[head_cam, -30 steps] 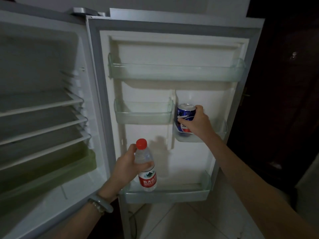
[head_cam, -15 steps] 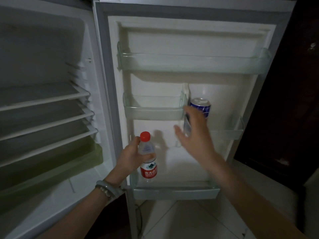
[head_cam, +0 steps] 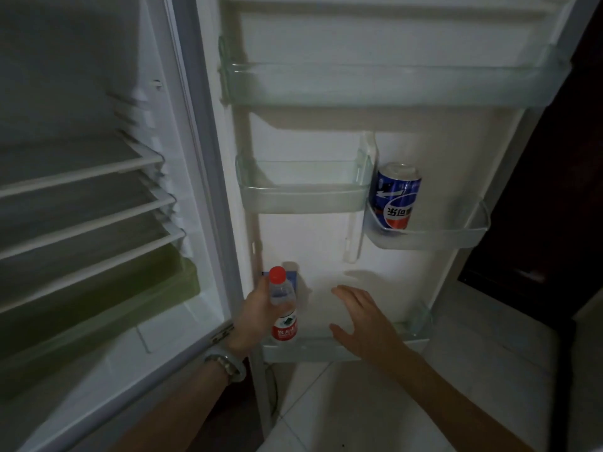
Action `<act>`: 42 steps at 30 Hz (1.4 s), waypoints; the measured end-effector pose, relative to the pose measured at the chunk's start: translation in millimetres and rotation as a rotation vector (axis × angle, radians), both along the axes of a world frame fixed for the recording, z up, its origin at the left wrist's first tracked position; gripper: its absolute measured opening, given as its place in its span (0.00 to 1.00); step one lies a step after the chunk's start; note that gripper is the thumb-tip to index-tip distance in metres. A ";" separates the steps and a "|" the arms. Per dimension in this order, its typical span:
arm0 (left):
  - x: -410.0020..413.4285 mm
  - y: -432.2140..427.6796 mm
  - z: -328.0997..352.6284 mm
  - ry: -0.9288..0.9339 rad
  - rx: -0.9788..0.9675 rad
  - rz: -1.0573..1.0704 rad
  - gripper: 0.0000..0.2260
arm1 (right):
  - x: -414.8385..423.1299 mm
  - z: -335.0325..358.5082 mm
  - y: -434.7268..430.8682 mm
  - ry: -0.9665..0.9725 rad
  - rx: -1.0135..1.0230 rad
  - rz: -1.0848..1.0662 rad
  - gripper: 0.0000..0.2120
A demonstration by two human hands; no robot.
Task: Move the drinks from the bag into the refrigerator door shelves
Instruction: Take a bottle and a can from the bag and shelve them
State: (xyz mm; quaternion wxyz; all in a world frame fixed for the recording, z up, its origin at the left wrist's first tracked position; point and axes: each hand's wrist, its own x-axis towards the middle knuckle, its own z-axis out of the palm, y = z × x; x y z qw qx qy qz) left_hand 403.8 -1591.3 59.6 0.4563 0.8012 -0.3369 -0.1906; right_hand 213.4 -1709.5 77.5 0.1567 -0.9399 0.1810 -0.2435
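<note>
The refrigerator door stands wide open in front of me. A blue cola can (head_cam: 397, 195) stands upright in the small right-hand door shelf (head_cam: 456, 238). My left hand (head_cam: 256, 313) grips a clear water bottle (head_cam: 283, 308) with a red cap and red label, its base down in the bottom door shelf (head_cam: 313, 350) at the left end. My right hand (head_cam: 362, 319) hovers over the same shelf further right, fingers spread, holding nothing. The bag is not in view.
The top door shelf (head_cam: 391, 89) and the middle left door shelf (head_cam: 303, 197) hold nothing. The fridge cavity on the left has white wire racks (head_cam: 85, 203) and a green drawer (head_cam: 107, 308). Pale floor tiles (head_cam: 342, 402) lie below; a dark doorway is at right.
My right hand let go of the cola can, left it in the small right shelf and dropped to the bottom shelf. My left hand lowered the bottle into the bottom shelf. The view moved closer.
</note>
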 end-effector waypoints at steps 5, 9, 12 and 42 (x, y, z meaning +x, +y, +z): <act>3.0 -6.6 -15.3 -0.001 0.035 -0.009 0.27 | -7.9 -8.5 -2.0 0.058 0.054 -0.012 0.30; 2.9 -12.9 -16.1 -0.061 0.075 0.002 0.29 | -16.5 -16.8 -1.6 0.088 0.046 -0.003 0.30; 2.0 -17.9 -19.0 -0.085 0.063 -0.024 0.28 | -20.3 -15.3 -0.5 0.107 0.010 0.002 0.30; -161.8 252.5 -47.4 -0.672 0.813 0.513 0.41 | 24.1 -55.2 143.1 0.165 0.033 0.824 0.29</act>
